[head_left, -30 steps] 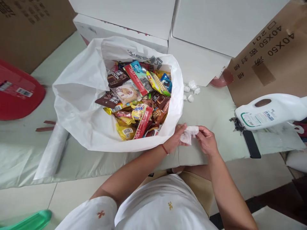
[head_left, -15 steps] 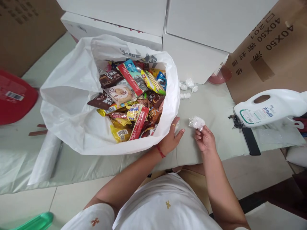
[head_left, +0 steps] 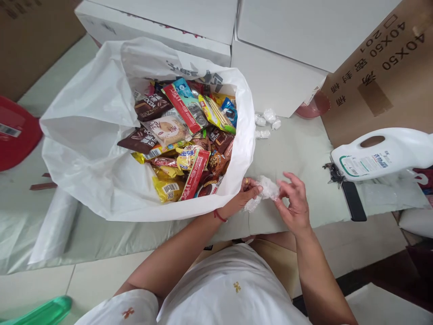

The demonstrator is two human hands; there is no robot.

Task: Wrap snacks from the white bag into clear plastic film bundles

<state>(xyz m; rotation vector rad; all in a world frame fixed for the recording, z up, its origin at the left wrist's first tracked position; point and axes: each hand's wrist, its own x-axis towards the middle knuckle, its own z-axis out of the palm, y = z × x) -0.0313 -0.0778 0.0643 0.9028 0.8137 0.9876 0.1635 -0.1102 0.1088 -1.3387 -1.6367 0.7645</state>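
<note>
A crumpled clear plastic bundle is held between my two hands just above the table, right of the big white bag. Its contents are too blurred to make out. My left hand, with a ring and a red cord at the wrist, pinches the bundle's left side. On the other side my right hand grips the plastic's edge at the thumb, its upper fingers lifted. Another clear plastic piece lies under the left fingers. The white plastic bag stands wide open, full of packaged snacks.
Several small clear-wrapped lumps lie behind my hands. At right are a white detergent jug, keys and a black phone. White boxes and a cardboard box stand behind. A plastic roll lies left.
My right hand has brought the plastic bundle left and nearer my body. My left hand, formerly resting beside the bag, now pinches it too. The view has shifted slightly.
</note>
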